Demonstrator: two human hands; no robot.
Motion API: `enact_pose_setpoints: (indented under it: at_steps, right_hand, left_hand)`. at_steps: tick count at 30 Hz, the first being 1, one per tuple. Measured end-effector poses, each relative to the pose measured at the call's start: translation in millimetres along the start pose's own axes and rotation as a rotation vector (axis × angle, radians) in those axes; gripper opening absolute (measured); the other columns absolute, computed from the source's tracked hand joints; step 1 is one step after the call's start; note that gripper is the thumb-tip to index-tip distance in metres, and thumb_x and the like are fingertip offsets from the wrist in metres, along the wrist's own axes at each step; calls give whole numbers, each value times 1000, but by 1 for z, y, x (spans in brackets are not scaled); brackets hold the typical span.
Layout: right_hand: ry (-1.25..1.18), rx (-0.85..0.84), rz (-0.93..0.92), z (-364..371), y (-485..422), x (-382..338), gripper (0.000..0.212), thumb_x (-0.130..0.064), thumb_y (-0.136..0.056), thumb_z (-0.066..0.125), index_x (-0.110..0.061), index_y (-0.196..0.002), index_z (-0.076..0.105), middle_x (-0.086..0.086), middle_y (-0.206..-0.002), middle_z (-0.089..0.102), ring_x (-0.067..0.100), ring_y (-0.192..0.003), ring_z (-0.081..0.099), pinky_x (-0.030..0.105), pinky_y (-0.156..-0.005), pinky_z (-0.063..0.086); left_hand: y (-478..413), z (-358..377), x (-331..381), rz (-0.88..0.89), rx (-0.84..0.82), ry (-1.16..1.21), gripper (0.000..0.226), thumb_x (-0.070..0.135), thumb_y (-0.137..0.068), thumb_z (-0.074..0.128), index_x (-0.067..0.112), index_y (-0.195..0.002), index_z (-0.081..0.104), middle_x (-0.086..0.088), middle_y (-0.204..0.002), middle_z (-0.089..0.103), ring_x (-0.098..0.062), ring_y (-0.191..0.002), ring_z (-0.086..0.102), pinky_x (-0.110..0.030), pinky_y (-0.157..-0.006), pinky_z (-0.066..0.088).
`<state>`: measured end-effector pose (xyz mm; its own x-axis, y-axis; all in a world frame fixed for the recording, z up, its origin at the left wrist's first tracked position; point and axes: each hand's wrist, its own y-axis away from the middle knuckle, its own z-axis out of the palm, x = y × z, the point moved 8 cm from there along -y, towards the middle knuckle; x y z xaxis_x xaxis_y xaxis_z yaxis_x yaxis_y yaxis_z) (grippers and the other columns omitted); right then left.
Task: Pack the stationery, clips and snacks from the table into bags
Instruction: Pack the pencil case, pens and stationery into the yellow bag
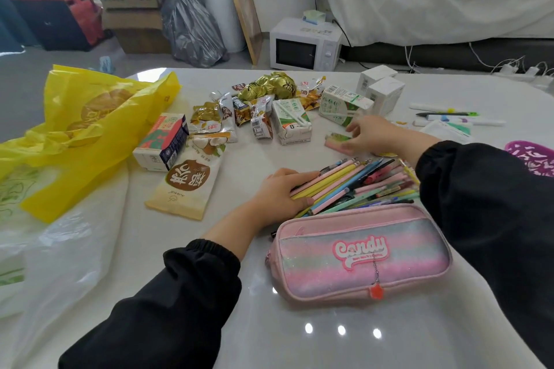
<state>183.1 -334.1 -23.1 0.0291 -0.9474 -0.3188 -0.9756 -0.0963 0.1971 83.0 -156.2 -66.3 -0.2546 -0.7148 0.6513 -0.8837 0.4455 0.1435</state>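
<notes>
Stationery is the step in hand, as far as I can judge from here. On the white glossy surface (254, 159) the crumpled yellow plastic bag (99, 117) and the thin clear plastic bag (60, 249) lie at the left, with nothing visibly in them yet. Nearer the person, the pink glitter fabric pencil case (359, 252) lies zipped, touching the fan of pastel pens and pencils (353, 186) just behind it.

The hands are apart. The left hand (278, 195) is curled over the pens' near ends, gathering them. The right hand (371, 135) reaches beyond and pinches a small pink-and-green eraser block (335, 141). Next, I'd say, the case must be unzipped (awkward, with both hands full) and the bundle squared before it slides in.

Counting downward:
- Two bags and one pencil case.
- One cream coconut snack pouch (186, 186).
- Three drink cartons: a red-and-navy one (162, 142) and two white-green ones with straws (292, 123).
- Two plain white boxes (385, 93) at the back.
- A heap of small foil snack packets (263, 90), too overlapped to count.
- A few white markers (461, 121) at the right.
- One eraser.
- The pens, too many to tally.
</notes>
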Motion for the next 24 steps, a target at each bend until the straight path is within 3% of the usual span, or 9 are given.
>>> enact_pose_setpoints:
  at_steps: [2,6,9,11,15,18,24]
  right_hand:
    - [58,-24,3,10,-2,-1,65,-46,-80,69,-8,-130,51,7,-125,58,23,-103,55,30,-85,44]
    - [59,-16,-24,13,-3,-4,51,-26,-80,74,-12,-126,56,7,-118,60,19,-94,57,26,-74,48]
    - [-49,-95,-70,16,4,-5,43,-27,-83,72,-14,-122,59,4,-111,60,17,-90,57,22,-65,44]
    - [-76,-119,-104,16,9,-5,37,-34,-89,63,-18,-122,59,2,-112,59,17,-97,56,24,-74,43]
    - [-54,-159,-147,23,18,-7,27,-20,-93,54,-26,-119,61,3,-114,56,19,-103,56,27,-82,44]
    - [-51,-159,-172,27,27,-13,30,-14,-94,51,-26,-119,63,0,-114,54,16,-102,53,25,-84,39]
    - [-180,-183,-147,31,52,-16,42,-40,-101,35,-19,-127,60,2,-126,57,18,-112,51,33,-99,38]
  left_hand:
    - [0,0,1,-1,-4,-1,53,31,-94,55,40,-142,36,-2,-135,42,-17,-127,34,-34,-110,26]
    - [-1,1,-1,-16,-20,31,53,29,-92,57,42,-140,38,-1,-133,43,-18,-124,37,-35,-109,29]
    - [-2,-1,0,-12,-64,131,56,17,-89,63,37,-138,45,3,-133,49,-13,-118,44,-24,-100,32]
    - [-2,-3,1,2,-86,174,57,11,-86,65,33,-136,49,6,-132,52,-8,-115,47,-20,-97,32]
    - [-2,-2,1,0,-69,177,59,10,-84,68,33,-136,49,6,-130,51,-8,-112,46,-21,-95,34]
    - [-2,-4,2,-10,-12,237,61,15,-82,70,31,-136,47,5,-133,43,-10,-119,43,-27,-103,35]
    - [-4,-4,4,-24,14,257,44,29,-94,53,33,-137,43,6,-139,37,-8,-123,39,-27,-104,31]
